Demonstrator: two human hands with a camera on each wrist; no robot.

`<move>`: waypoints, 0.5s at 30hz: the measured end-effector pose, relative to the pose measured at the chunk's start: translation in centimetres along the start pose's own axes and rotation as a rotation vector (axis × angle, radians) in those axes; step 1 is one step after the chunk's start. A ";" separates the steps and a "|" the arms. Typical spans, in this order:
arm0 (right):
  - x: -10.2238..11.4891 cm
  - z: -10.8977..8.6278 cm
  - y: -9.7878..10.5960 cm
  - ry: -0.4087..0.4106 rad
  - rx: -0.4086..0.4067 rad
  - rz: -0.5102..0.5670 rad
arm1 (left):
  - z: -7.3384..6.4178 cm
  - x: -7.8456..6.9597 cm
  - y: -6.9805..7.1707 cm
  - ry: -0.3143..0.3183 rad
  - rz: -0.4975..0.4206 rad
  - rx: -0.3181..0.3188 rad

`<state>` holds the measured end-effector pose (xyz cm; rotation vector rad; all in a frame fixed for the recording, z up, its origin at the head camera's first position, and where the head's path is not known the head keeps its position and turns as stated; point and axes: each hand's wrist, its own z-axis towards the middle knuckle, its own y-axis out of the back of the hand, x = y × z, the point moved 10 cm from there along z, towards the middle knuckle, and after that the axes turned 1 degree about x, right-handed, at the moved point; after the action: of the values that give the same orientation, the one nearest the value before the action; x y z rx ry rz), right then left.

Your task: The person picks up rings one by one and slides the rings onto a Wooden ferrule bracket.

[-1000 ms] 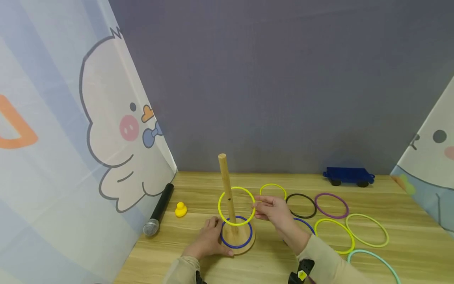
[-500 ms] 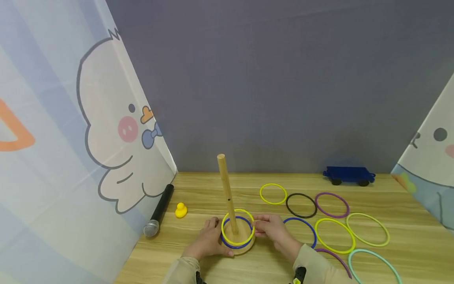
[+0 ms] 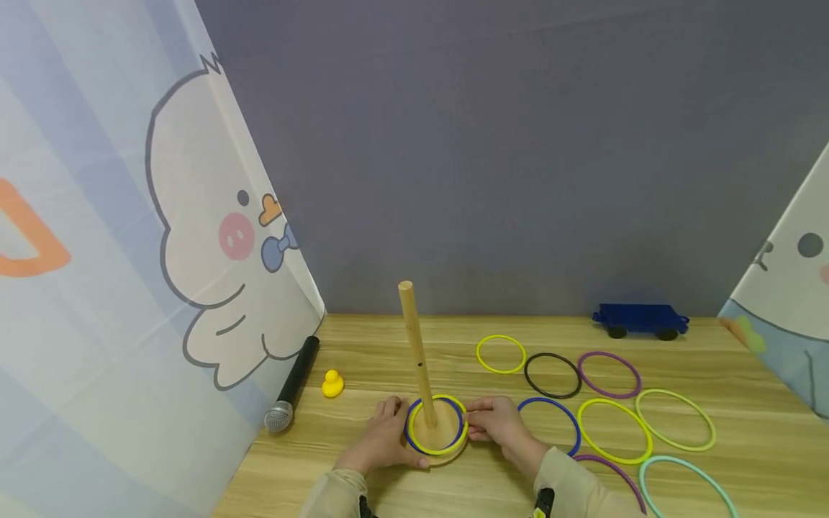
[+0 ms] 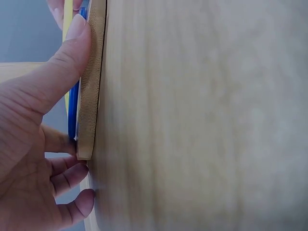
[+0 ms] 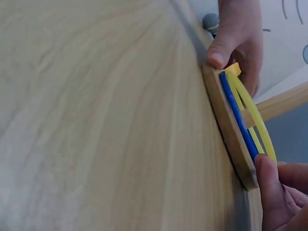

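Note:
A wooden peg stand (image 3: 416, 345) with a round base rises in the middle of the table. My left hand (image 3: 382, 439) grips the left edge of that base, thumb on its upper side and fingers round the rim, as the left wrist view shows. Around the foot of the peg lies a blue ring (image 5: 237, 103), flat against the base. Right above it a yellow ring (image 5: 257, 118) also encircles the peg, tilted, its far part raised off the blue one. Thumb and fingers of my right hand (image 3: 499, 424) pinch the yellow ring at its right side.
Several rings are spread out to the right, among them a black ring (image 3: 529, 385) and a turquoise ring (image 3: 702, 474). A blue toy wagon (image 3: 640, 319) stands at the back right. Toward the left are a yellow rubber duck (image 3: 333, 385) and a microphone (image 3: 294, 381).
My right hand has brought the yellow ring down along the peg, from about mid-height to just over the blue ring at the base. The left hand has stayed on the base.

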<state>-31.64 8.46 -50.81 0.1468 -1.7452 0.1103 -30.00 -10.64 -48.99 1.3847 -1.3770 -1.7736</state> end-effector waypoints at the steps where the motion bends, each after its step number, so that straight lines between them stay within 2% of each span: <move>1: -0.1 0.0 0.1 0.000 -0.006 -0.002 | 0.0 0.0 0.0 0.000 0.002 0.002; 6: 0.0 0.3 -0.1 0.037 -0.027 -0.057 | -0.2 -0.2 0.1 -0.012 0.007 -0.017; 11: 0.6 0.4 -0.4 0.113 -0.032 -0.166 | -0.4 -0.4 0.3 -0.013 -0.009 -0.015; 15: 1.4 0.2 0.3 0.181 -0.051 -0.283 | -0.4 -0.4 0.3 -0.009 -0.013 -0.007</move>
<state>-32.16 8.64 -49.49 0.3338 -1.5294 -0.1244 -29.58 -10.55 -48.57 1.3866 -1.3682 -1.7937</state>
